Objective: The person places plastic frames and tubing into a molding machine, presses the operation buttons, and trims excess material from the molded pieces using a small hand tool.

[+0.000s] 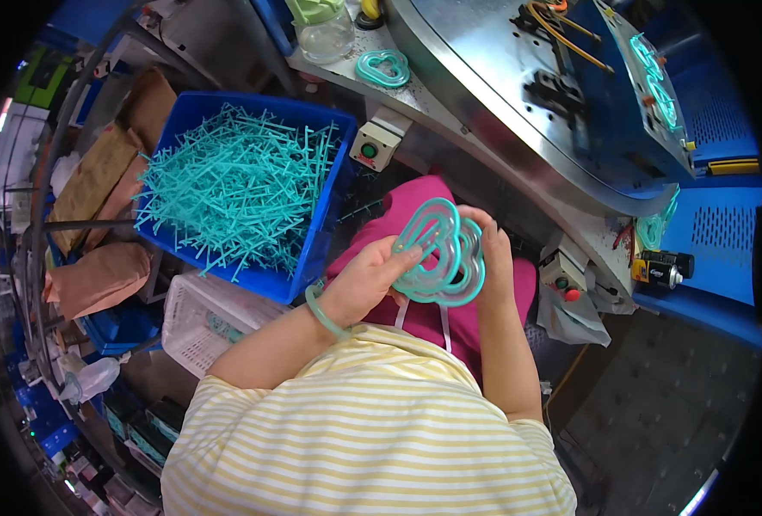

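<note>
Left hand [372, 271]: pinching looped teal piece [456, 249] | right hand [491, 245]: curved around opposite rim, cannot tell how firmly | piece: between hands, above magenta-clad lap [517, 292] | handling: best steadied by edges, probably without bending loops

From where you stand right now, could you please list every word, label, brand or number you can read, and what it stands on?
No text reads clearly.
Spray can: label lettering, too blurred to read.
Control box: small red marking near its green button, too small to read.
Held turquoise loops: no lettering visible.
</note>
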A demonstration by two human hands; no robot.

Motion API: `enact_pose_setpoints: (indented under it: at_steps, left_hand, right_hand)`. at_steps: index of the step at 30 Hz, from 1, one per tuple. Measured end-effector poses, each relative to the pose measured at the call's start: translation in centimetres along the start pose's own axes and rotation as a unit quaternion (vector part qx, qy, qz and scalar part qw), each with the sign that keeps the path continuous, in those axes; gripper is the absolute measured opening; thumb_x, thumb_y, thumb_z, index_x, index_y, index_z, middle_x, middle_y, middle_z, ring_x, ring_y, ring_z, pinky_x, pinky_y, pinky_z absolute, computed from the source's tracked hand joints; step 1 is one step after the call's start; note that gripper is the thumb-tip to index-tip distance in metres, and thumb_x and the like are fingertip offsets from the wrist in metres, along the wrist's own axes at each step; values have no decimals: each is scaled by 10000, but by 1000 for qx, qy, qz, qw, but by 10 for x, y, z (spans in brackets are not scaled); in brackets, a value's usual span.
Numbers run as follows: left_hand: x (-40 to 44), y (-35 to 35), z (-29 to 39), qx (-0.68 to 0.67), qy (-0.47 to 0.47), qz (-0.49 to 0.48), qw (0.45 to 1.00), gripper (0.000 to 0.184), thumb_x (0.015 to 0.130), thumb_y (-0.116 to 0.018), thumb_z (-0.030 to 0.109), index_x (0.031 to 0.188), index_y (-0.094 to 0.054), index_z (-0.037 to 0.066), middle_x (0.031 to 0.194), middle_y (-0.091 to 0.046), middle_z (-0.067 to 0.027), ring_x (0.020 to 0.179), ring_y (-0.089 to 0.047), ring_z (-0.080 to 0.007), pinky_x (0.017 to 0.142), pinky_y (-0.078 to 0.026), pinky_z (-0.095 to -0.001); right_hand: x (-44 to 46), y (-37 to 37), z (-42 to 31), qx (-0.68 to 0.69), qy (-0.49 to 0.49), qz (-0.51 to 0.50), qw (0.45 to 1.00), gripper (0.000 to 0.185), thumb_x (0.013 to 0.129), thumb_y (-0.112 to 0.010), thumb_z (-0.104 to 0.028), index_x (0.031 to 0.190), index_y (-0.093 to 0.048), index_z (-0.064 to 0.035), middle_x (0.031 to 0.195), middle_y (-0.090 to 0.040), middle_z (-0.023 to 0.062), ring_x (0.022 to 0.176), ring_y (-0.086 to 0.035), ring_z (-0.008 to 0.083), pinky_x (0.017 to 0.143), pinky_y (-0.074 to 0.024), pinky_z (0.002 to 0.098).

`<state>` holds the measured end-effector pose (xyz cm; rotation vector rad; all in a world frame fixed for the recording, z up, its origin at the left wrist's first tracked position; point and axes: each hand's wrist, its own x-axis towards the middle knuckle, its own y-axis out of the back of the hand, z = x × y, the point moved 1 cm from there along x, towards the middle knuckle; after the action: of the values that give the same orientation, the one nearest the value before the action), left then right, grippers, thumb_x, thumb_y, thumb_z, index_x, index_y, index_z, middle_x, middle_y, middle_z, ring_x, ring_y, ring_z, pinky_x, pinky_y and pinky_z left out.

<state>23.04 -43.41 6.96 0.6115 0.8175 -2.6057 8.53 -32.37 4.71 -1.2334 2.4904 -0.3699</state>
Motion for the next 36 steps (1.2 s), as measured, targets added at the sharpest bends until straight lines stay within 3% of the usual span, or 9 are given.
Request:
enact_pose_setpoints:
  at_steps: [2,6,9,10,12,13,17,29,36]
  left_hand:
    - [-2,2,3,-30,-5,18,999,268,963,-480,327,1043,-553,82,780,-631,10,618,-591,-43,455,-427,-166]
    - [-4,-6,4,-39,-58,65,995,283,971,-475,324,1078,-536,69,845,-602,30,692,-543,-16,518,-467,-182]
    - [-2,-1,-1,6,-18,33,999,275,961,-490,297,1114,-536,75,927,-626,2,740,-591,-43,525,-491,-192]
    - [-1,-2,-2,4,-24,28,999,274,960,-490,292,1118,-535,72,920,-626,3,736,-590,-41,532,-492,-191]
    - [0,-2,-4,1,-28,23,999,274,959,-491,286,1122,-534,70,912,-627,5,732,-588,-38,538,-493,-190]
    - [0,1,-5,3,-12,19,1000,268,957,-493,278,1117,-538,67,903,-628,6,730,-585,-36,542,-493,-187]
    - [1,-5,-1,5,-28,33,999,208,952,-495,276,980,-539,75,722,-564,32,580,-519,-16,467,-455,-191]
    - [1,-3,2,33,-3,32,999,210,957,-480,276,1017,-568,94,763,-586,50,568,-501,-3,439,-400,-160]
    - [0,-3,3,4,4,20,1000,191,964,-472,266,986,-568,103,696,-554,69,530,-477,5,401,-349,-147]
  right_hand:
    - [-11,4,2,-32,0,3,999,631,894,-494,-559,1132,-558,22,802,-623,15,614,-544,33,540,-426,161]
    - [-20,10,6,124,14,-79,989,532,965,-415,-467,1106,-595,13,751,-610,13,487,-393,6,420,-272,179]
    - [-19,24,23,-161,16,66,985,374,972,-463,-316,1103,-614,0,748,-628,40,533,-501,66,476,-353,200]
    - [-17,24,20,-161,16,67,984,374,972,-463,-316,1103,-614,0,748,-628,40,533,-501,66,476,-353,200]
    - [-16,20,12,-388,251,-37,886,208,872,-588,-145,1014,-655,-8,752,-634,94,580,-573,141,533,-421,238]
    - [-18,12,8,-363,240,-23,900,208,738,-653,-48,942,-675,-17,718,-612,119,588,-594,200,549,-447,279]
    - [-20,12,5,-418,226,-38,879,241,714,-664,-73,950,-677,-25,665,-590,100,565,-587,200,522,-437,282]
    - [-25,7,-4,-488,254,2,835,253,671,-665,-97,920,-689,-64,608,-544,71,510,-555,217,472,-425,307]
    - [-28,7,-3,-519,249,14,817,172,615,-697,-87,768,-636,-39,638,-537,79,545,-563,231,488,-426,302]
